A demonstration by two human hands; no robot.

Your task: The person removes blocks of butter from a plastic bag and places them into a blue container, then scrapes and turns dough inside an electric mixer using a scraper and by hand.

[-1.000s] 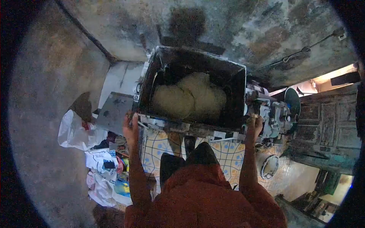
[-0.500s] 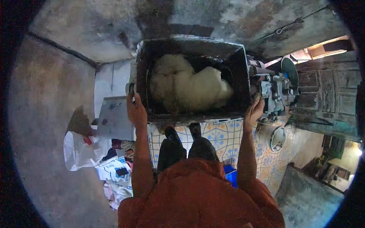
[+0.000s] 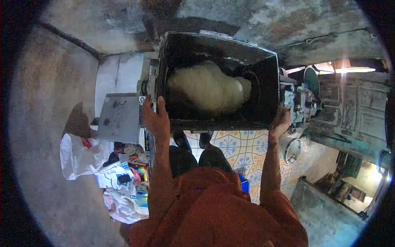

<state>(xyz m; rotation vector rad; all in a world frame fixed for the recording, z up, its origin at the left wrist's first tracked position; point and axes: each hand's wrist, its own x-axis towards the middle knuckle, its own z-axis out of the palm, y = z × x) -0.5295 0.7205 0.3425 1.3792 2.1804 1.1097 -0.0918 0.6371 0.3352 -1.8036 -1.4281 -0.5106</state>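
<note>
Reshaped since half a second ago, our pale dough [image 3: 207,88] bulges inside the dark bin [image 3: 218,125]! Our left hand [image 3: 157,119] sits at its near-left corner, our right hand [image 3: 281,120] near-right; either grip, we can't tell.

We see a stained grey back wall [image 3: 284,20] along the top, crossed at right by a thin cord [image 3: 325,40] and darkened near the middle by a shadow [image 3: 210,25]. At left we note a plain, brownish side wall [image 3: 45,119]. The floor [image 3: 242,144] bears pale tiles patterned in blue and orange. At right we find worn, panelled woodwork [image 3: 362,103] below a brightly lit opening [image 3: 349,68]; a second glow [image 3: 376,175] shines above a grey partition [image 3: 329,214].
</note>
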